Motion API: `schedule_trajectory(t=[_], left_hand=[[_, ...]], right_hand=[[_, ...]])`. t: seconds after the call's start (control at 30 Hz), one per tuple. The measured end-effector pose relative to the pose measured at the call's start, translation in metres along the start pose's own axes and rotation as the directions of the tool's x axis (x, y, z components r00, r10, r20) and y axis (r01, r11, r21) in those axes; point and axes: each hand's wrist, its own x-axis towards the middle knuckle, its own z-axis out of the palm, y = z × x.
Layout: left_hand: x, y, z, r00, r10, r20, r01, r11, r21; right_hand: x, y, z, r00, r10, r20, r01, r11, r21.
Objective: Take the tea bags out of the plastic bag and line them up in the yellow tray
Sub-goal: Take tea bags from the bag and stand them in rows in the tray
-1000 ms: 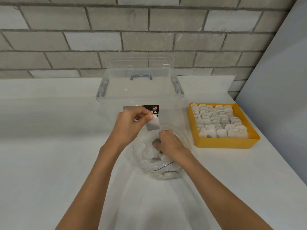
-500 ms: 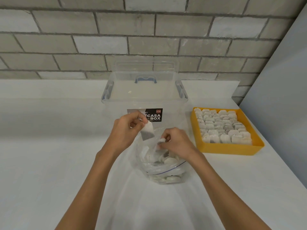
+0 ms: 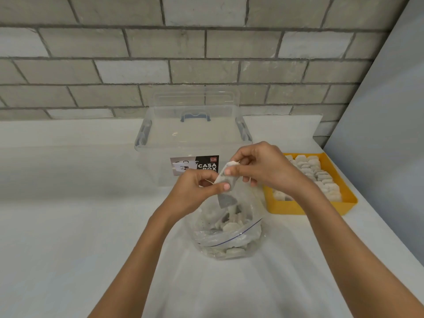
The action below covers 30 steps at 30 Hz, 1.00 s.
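We look down on a wide white tabletop (image 3: 68,226) that runs back to a grey brick wall (image 3: 206,65), with a pale panel (image 3: 378,134) closing off its right side. A clear storage box (image 3: 195,143) stands at the back centre. Two forearms (image 3: 137,260) reach in from the bottom edge and meet mid-frame. The yellow tray (image 3: 305,206) sits near the tabletop's right edge, nearly filled with rows of tea bags (image 3: 321,177), its near corner hidden by the right wrist. The plastic bag (image 3: 229,239) stands open just in front of the box, more tea bags heaped inside. Left hand (image 3: 195,193) and right hand (image 3: 263,171) are raised above its mouth, fingers curled, each grip pinching one white tea bag (image 3: 231,181). The widest stretch of tabletop lies left of the arms.
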Motion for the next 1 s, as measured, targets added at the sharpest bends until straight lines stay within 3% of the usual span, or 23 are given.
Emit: schedule_trajectory(t=[0.3,0.6,0.83,1.0], left_hand=[[0.011,0.008,0.007,1.0,-0.013,-0.006,0.013,0.993,-0.115],[0.031,0.033,0.027,0.998,0.013,-0.057,-0.025,0.98,-0.198],[0.092,0.07,0.053,0.987,0.144,-0.075,-0.143,0.99,0.01],[0.153,0.071,0.091,0.995,0.1,0.011,-0.099,0.95,0.297]], right_hand=[[0.003,-0.014,-0.028,0.994,-0.094,-0.058,0.084,0.985,-0.149],[0.0,-0.005,-0.063,0.989,-0.116,-0.093,0.101,0.983,-0.151],[0.015,0.034,-0.131,0.948,-0.104,-0.302,0.058,0.986,-0.157],[0.038,0.084,-0.149,0.976,0.01,-0.218,-0.068,0.963,-0.26]])
